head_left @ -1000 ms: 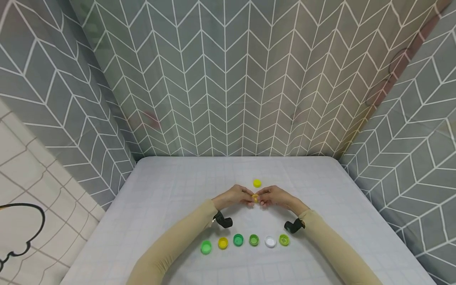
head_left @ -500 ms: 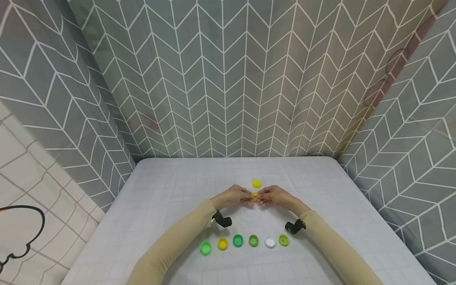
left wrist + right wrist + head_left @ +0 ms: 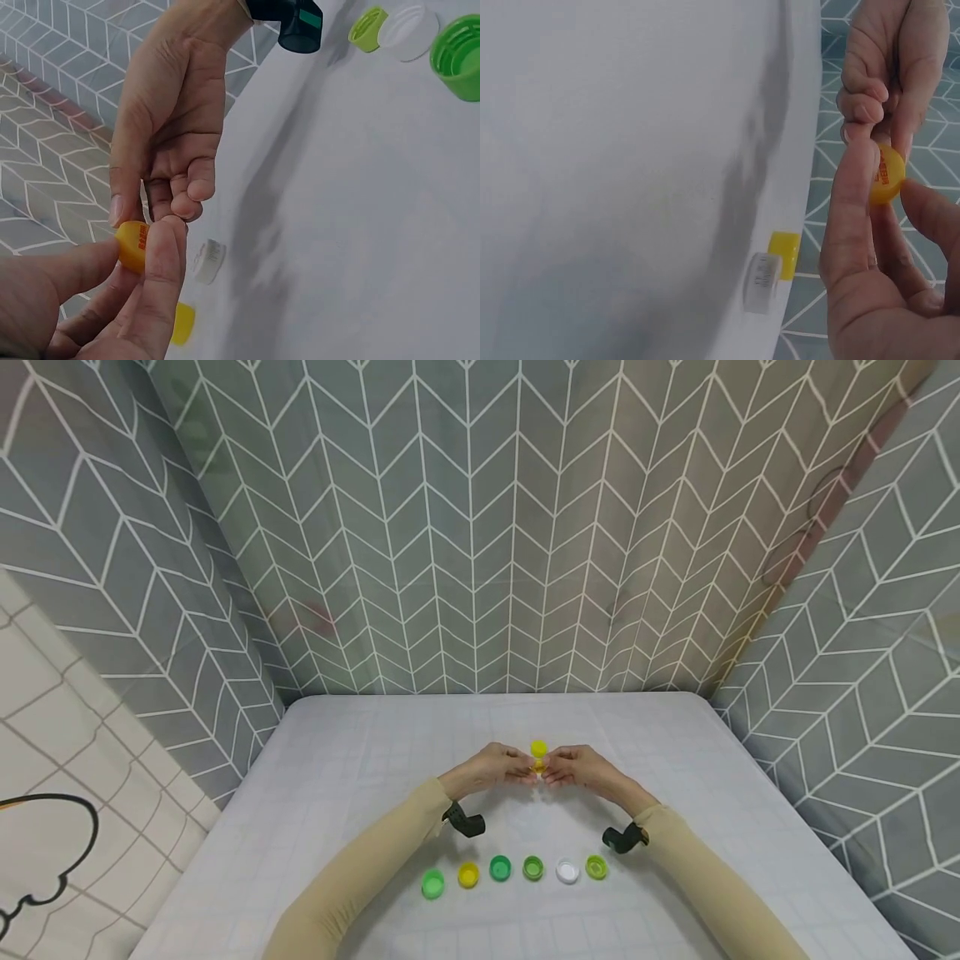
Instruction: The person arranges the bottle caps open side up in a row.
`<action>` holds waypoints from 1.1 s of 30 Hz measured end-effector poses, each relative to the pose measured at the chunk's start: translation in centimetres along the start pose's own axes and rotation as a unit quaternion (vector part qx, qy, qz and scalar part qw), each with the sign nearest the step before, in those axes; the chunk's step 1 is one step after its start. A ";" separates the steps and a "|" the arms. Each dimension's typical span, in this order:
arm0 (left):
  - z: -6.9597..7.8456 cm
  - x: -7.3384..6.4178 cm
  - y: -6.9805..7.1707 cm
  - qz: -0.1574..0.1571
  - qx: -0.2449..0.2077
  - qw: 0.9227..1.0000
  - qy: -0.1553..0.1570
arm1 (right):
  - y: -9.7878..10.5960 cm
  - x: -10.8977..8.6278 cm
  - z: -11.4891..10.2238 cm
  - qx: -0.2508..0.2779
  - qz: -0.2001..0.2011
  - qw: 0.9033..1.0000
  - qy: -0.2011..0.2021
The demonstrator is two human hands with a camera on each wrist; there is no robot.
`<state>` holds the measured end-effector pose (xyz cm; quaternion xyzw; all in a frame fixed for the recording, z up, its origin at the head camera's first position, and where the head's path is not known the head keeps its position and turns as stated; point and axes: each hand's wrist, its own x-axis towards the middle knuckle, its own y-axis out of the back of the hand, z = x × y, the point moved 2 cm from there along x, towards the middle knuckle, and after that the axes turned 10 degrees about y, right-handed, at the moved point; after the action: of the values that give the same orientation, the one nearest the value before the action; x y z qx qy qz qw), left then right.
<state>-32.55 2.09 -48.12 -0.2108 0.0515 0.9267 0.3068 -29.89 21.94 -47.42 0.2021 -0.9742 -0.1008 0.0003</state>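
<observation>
Both hands meet over the far half of the table, around one small orange-yellow bottle cap (image 3: pixel 538 767) with red print. My left hand (image 3: pixel 498 765) pinches the cap from the left with thumb and fingers. From the other side my right hand (image 3: pixel 576 767) holds the same cap with its fingertips. The red lettering faces outward on the bottle cap (image 3: pixel 887 174) in the right wrist view. Beyond the hands a bright yellow cap (image 3: pixel 538 748) rests on the cloth, close to a white cap (image 3: pixel 762 283) with faint print.
Near the front runs a row of upturned caps: light green (image 3: pixel 432 883), yellow (image 3: pixel 468 875), teal (image 3: pixel 500 867), green (image 3: pixel 532 867), white (image 3: pixel 567 871) and lime (image 3: pixel 596 867). A white cloth covers the table (image 3: pixel 360 735); patterned curtains (image 3: pixel 472 568) enclose it.
Both hands have lifted or shifted slightly away from me with the orange-yellow cap, which now appears just below the bright yellow cap in the head view. The front row has not moved.
</observation>
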 end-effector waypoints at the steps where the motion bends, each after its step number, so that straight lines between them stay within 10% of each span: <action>1: 0.1 -0.2 0.0 -0.001 0.005 1.000 -0.007 | 0.0 -0.1 -0.1 -0.005 0.004 1.000 0.006; 18: 1.3 -1.1 0.1 -0.002 0.067 0.995 -0.077 | -0.7 -2.0 -3.0 -0.061 0.040 0.995 0.068; 33: 1.6 -2.4 -1.7 0.023 0.205 0.965 -0.162 | -0.9 -3.6 -4.3 -0.181 -0.021 0.974 0.135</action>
<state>-30.42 2.51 -45.65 0.0105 0.1947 0.9248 0.3266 -26.07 21.71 -43.21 0.2306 -0.9263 -0.2470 0.1666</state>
